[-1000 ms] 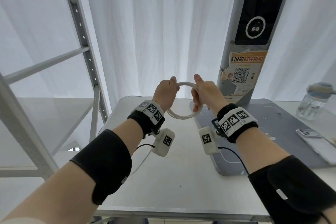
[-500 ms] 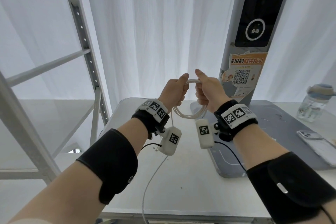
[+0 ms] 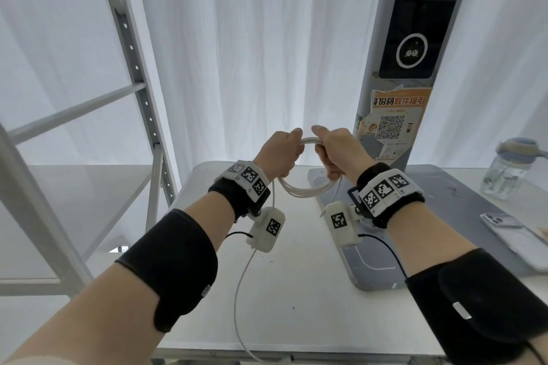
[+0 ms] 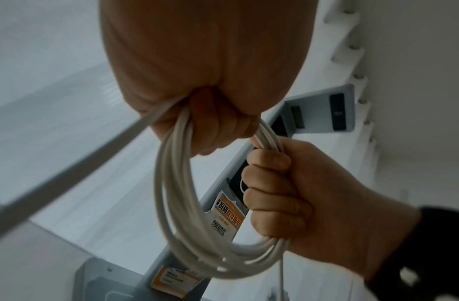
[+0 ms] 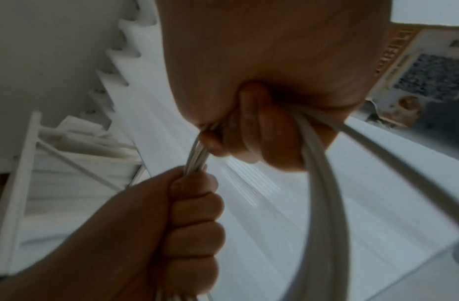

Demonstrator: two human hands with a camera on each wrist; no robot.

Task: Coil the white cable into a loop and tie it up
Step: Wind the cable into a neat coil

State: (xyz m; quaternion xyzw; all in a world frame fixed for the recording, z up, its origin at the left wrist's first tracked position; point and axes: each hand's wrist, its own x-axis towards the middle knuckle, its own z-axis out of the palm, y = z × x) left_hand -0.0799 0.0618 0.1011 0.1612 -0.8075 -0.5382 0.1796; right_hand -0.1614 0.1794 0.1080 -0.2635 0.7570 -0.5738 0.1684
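The white cable [image 3: 305, 190] hangs as a coil of several turns in the air above the table, held between both hands. My left hand [image 3: 278, 151] grips the coil's left side with curled fingers, and my right hand [image 3: 335, 154] grips its right side the same way. In the left wrist view the coil [image 4: 182, 224] curves from my left hand [image 4: 213, 130] down to my right hand [image 4: 277, 189]. A loose tail of cable [image 3: 240, 281] drops from the left hand past the table's front edge. In the right wrist view the strands [image 5: 318, 183] run out of my right fist [image 5: 262, 138].
The white table [image 3: 296, 290] carries a grey mat [image 3: 444, 216] on its right half. A grey kiosk post [image 3: 394, 98] with an orange QR sticker stands behind. A water bottle [image 3: 507, 169] and a phone [image 3: 513, 234] lie far right. A metal shelf frame [image 3: 142, 115] stands left.
My hands first rose and drew closer together, squeezing the coil narrower. A loose tail of cable now hangs from the left hand over the table's front edge.
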